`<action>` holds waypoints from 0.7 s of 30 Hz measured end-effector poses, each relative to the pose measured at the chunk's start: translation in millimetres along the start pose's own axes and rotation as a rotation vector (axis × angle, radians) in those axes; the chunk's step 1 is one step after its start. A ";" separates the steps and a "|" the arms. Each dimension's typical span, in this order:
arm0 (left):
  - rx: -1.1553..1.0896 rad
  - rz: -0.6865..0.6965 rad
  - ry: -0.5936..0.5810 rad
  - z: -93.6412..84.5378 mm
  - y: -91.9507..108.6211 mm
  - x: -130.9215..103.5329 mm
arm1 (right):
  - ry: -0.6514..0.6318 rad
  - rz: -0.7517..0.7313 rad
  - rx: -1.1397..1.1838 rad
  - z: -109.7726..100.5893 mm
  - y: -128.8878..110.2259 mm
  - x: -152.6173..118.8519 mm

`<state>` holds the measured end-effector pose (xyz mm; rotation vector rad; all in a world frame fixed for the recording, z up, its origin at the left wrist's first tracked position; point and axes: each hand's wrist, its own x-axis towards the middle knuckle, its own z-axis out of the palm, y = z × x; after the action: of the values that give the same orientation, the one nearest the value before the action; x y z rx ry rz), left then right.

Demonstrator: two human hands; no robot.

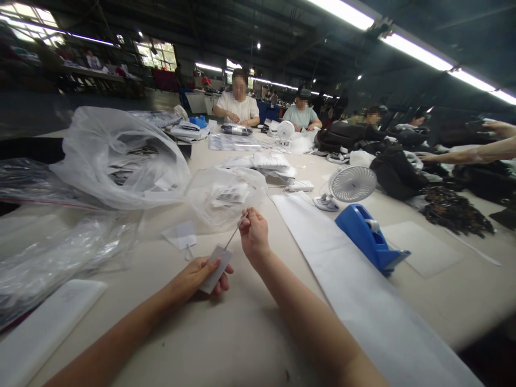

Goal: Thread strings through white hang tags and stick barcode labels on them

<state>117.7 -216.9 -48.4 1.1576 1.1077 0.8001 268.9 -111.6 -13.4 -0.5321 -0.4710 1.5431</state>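
Observation:
Between the thumb and fingers of my left hand [207, 274] is a pale grey hang tag [216, 267], held tilted above the table. A thin string [234, 236] runs taut from the tag's top up to my right hand [255, 231], whose fingertips pinch its far end. Just left of my hands, white hang tags [180, 235] with a string loop lie on the table. Beyond my right hand rests an open clear plastic bag [197, 201] with more white tags [229, 194] inside.
A large plastic bag [84, 145] of tags stands at the left, near clear packaging [68, 252]. On the right are a blue tape dispenser [366, 236], a small fan [352, 184], white paper [322, 247] and dark bags [397, 172]. Co-workers [238, 102] sit across the table.

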 end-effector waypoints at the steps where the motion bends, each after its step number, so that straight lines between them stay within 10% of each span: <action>1: -0.016 0.004 0.022 -0.9 0.2 0.1 | -0.014 0.018 0.010 -1.0 -1.6 1.8; 11: -0.032 0.065 0.233 -9.4 11.9 -3.9 | -0.405 0.080 -0.748 -9.1 4.4 -9.4; 21: 0.035 0.075 0.172 -9.8 9.6 -3.3 | -0.487 0.087 -0.630 -6.4 4.8 -13.1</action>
<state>107.9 -214.7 -38.5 1.1819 1.2298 0.9563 269.1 -125.0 -20.8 -0.6558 -1.3486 1.5961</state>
